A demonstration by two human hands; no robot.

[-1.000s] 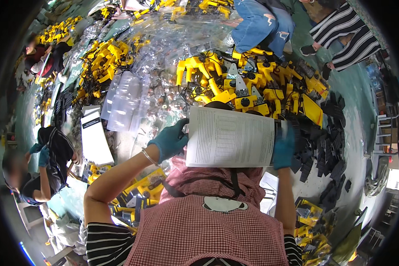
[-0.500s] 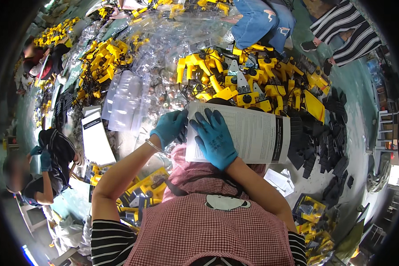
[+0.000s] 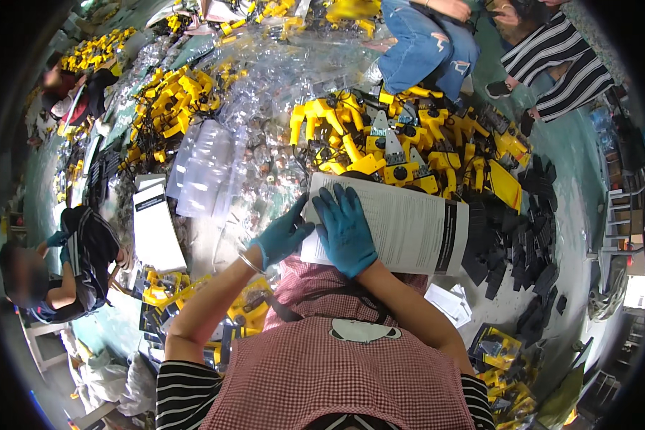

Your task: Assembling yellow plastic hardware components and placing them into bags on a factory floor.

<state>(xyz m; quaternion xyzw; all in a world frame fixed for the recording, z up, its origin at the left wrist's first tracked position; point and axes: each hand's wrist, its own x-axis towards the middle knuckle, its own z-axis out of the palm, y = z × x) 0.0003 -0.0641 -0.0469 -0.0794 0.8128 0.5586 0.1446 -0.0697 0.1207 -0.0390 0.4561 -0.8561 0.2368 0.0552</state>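
One rectangular sheet of printed white paper with a black end band [image 3: 413, 228] lay over the lap of a red-checked cloth apron [image 3: 337, 373]. The blue-gloved right hand [image 3: 345, 233] pressed flat upon it, fingers extended, slightly parted. The blue-gloved left hand [image 3: 282, 234] stood at its left edge; whether those fingers gripped could not be told.

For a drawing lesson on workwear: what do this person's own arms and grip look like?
The left grip and right grip wear blue-green gloves with darker fingertips. A shiny, pale bangle shows beside the left glove. Black sleeves with white stripes leave the forearms bare.
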